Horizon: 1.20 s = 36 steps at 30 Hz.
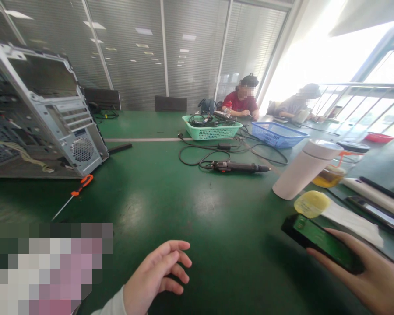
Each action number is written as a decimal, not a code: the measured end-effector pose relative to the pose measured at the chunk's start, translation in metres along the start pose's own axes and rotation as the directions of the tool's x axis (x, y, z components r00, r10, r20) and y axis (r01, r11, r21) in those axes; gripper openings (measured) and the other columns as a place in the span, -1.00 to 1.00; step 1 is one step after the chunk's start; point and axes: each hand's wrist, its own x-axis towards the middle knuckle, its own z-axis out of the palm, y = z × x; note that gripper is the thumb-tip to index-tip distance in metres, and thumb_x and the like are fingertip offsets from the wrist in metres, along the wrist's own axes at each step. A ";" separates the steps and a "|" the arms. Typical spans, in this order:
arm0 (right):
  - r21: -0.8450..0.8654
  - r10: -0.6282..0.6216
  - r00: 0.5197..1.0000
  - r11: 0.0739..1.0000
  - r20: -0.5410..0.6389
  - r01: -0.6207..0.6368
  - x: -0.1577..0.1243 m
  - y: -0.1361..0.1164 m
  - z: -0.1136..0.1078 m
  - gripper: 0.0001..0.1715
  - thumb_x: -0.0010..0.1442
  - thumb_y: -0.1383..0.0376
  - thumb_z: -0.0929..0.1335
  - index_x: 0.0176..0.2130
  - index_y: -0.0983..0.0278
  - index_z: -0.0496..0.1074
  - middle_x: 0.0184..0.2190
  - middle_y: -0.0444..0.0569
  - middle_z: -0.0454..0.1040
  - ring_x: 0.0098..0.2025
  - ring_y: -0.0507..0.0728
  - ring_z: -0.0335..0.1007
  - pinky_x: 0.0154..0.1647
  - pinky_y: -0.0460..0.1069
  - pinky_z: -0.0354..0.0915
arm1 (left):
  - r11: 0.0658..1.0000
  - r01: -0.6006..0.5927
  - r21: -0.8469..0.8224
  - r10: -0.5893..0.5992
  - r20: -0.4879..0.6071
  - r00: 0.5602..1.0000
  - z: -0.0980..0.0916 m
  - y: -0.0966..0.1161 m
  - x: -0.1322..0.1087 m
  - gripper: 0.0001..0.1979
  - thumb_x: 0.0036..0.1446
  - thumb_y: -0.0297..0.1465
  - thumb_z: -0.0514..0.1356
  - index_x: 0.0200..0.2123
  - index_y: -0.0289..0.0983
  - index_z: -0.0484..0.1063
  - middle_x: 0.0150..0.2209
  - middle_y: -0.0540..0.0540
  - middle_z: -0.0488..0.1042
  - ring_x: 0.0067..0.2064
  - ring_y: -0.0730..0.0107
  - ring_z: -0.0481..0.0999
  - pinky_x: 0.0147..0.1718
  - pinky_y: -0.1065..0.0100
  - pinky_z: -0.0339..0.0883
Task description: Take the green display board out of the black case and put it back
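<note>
Right fingers [335, 270] clamped on glossy oblong block [326, 243], perhaps plastic, left fingers [175, 246] apart, loosely curved, over smooth green table [230, 245]

At lower centre, the left hand [156, 271] is hanging relaxed, fingers [179, 245] loosely bending; the right hand [377, 278] is gripping, lower right!

Far side: green basket [213, 133] w/ tangled cables [206, 119], blue basket [282, 139] just R of it. Person in red top [241, 103] seated behind, 2nd person [295, 105] farther R nr railing [348, 84]. Blk chair back [170, 103] at far edge, blinds [193, 57] beyond. R side: pale tumbler [305, 170], glass jug [328, 176] w/ amber liquid just R, yellow item [311, 204] (can't ID) nearer, next to white paper [353, 223]. Red bowl [379, 138] far R.
</note>
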 end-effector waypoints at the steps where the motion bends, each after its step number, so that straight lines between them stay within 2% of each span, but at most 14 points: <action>1: 0.069 -0.042 0.996 0.997 0.080 0.036 0.000 -0.024 -0.002 -0.46 0.01 -0.11 0.39 -0.09 0.10 0.39 -0.25 0.02 0.57 -0.32 0.28 0.54 -0.44 0.09 0.45 | 1.000 0.000 0.002 0.000 0.004 1.000 0.000 0.000 0.000 -0.51 -0.27 -0.04 0.45 -0.30 -0.23 0.58 -0.47 -0.01 0.53 -0.52 0.41 0.52 -0.62 0.47 0.38; 2: 0.125 -0.085 0.993 0.989 0.079 0.075 0.000 -0.049 -0.003 -0.42 0.00 -0.10 0.39 -0.06 0.11 0.36 -0.23 0.00 0.56 -0.30 0.28 0.53 -0.39 0.10 0.46 | 1.000 -0.001 0.003 0.001 0.003 1.000 0.000 0.000 0.000 -0.50 -0.27 -0.03 0.45 -0.29 -0.22 0.58 -0.47 -0.01 0.53 -0.51 0.40 0.52 -0.62 0.46 0.38; 4: 0.227 -0.169 0.980 0.964 0.106 0.142 -0.001 -0.100 -0.004 -0.49 0.08 -0.01 0.37 -0.03 0.15 0.32 -0.23 -0.02 0.52 -0.30 0.23 0.50 -0.33 0.06 0.43 | 1.000 -0.006 0.003 0.006 -0.002 1.000 0.000 0.000 0.000 -0.49 -0.26 -0.01 0.43 -0.28 -0.22 0.57 -0.45 -0.02 0.53 -0.50 0.38 0.52 -0.61 0.45 0.38; 7: 0.404 -0.363 0.917 0.874 0.168 0.272 -0.005 -0.165 -0.004 -0.65 0.10 0.19 0.36 -0.09 0.16 0.31 -0.24 -0.09 0.46 -0.29 0.14 0.43 -0.27 -0.01 0.37 | 1.000 -0.010 -0.006 0.010 -0.003 1.000 0.001 0.001 -0.001 -0.46 -0.20 0.04 0.38 -0.24 -0.22 0.54 -0.43 -0.03 0.54 -0.49 0.37 0.52 -0.60 0.43 0.37; 9: 0.521 -0.458 0.864 0.800 0.207 0.299 -0.008 -0.195 0.000 -0.67 0.06 0.30 0.35 -0.12 0.17 0.31 -0.27 -0.12 0.43 -0.30 0.10 0.40 -0.27 -0.04 0.34 | 1.000 -0.003 -0.012 0.003 0.015 1.000 0.001 0.001 0.000 -0.42 -0.17 0.09 0.32 -0.21 -0.22 0.51 -0.42 -0.04 0.54 -0.49 0.36 0.51 -0.59 0.42 0.35; 11: 0.606 -0.511 0.832 0.739 0.217 0.295 -0.012 -0.213 0.009 -0.61 0.01 0.38 0.34 -0.11 0.17 0.31 -0.27 -0.11 0.42 -0.27 0.10 0.39 -0.24 -0.04 0.33 | 1.000 0.022 0.002 -0.022 0.035 0.999 0.001 0.001 0.001 -0.41 -0.11 0.13 0.24 -0.23 -0.25 0.50 -0.42 -0.07 0.53 -0.49 0.34 0.51 -0.59 0.40 0.34; 15: 0.701 -0.513 0.836 0.669 0.194 0.248 -0.022 -0.217 0.036 -0.50 -0.01 0.42 0.28 -0.03 0.18 0.27 -0.20 -0.07 0.43 -0.20 0.13 0.40 -0.19 -0.01 0.32 | 0.997 0.066 0.045 -0.067 0.024 0.997 0.001 -0.001 0.003 -0.40 -0.01 0.16 0.13 -0.38 -0.32 0.49 -0.43 -0.12 0.50 -0.48 0.32 0.50 -0.61 0.40 0.32; 19: 0.737 -0.472 0.856 0.652 0.211 0.178 -0.026 -0.206 0.053 -0.48 -0.02 0.42 0.27 -0.01 0.20 0.25 -0.20 -0.07 0.43 -0.19 0.13 0.41 -0.20 -0.02 0.34 | 0.998 0.027 0.061 -0.025 -0.030 0.999 0.005 -0.003 -0.001 -0.39 -0.14 0.17 0.23 -0.31 -0.27 0.46 -0.45 -0.06 0.51 -0.50 0.34 0.51 -0.64 0.43 0.31; 22: 0.753 -0.500 0.858 0.607 0.116 0.252 -0.024 -0.202 0.056 -0.43 -0.03 0.45 0.26 0.01 0.17 0.22 -0.16 -0.09 0.41 -0.16 0.10 0.40 -0.15 -0.03 0.34 | 0.997 0.028 0.074 -0.023 -0.063 0.998 0.009 0.002 -0.006 -0.34 -0.22 0.15 0.31 -0.22 -0.26 0.43 -0.47 -0.05 0.56 -0.50 0.34 0.53 -0.62 0.42 0.35; 26: 0.769 -0.517 0.856 0.540 -0.019 0.343 -0.022 -0.201 0.060 -0.35 -0.06 0.51 0.24 0.04 0.15 0.20 -0.03 -0.04 0.34 0.04 0.14 0.32 0.06 0.01 0.28 | 0.998 0.040 0.039 -0.037 -0.064 0.997 0.011 0.006 -0.008 -0.34 -0.18 0.13 0.31 -0.15 -0.24 0.40 -0.48 -0.04 0.59 -0.51 0.34 0.55 -0.64 0.45 0.34; 32: 0.751 -0.566 0.824 0.534 -0.023 0.388 -0.026 -0.199 0.062 -0.32 -0.11 0.54 0.20 0.02 0.15 0.22 0.08 0.02 0.25 0.21 0.19 0.15 0.19 0.12 0.21 | 0.998 0.057 0.023 -0.057 -0.001 0.998 0.005 0.002 -0.004 -0.46 -0.04 -0.02 0.31 -0.08 -0.22 0.37 -0.40 -0.04 0.59 -0.47 0.31 0.59 -0.63 0.44 0.36; 36: 0.724 -0.588 0.806 0.528 -0.065 0.444 -0.027 -0.200 0.061 -0.33 -0.12 0.55 0.19 0.00 0.15 0.22 0.08 0.02 0.25 0.24 0.22 0.10 0.21 0.16 0.19 | 0.995 0.091 0.047 -0.093 0.035 0.995 0.003 0.005 -0.003 -0.52 -0.03 -0.18 0.31 -0.04 -0.21 0.35 -0.37 -0.06 0.60 -0.43 0.29 0.59 -0.60 0.44 0.36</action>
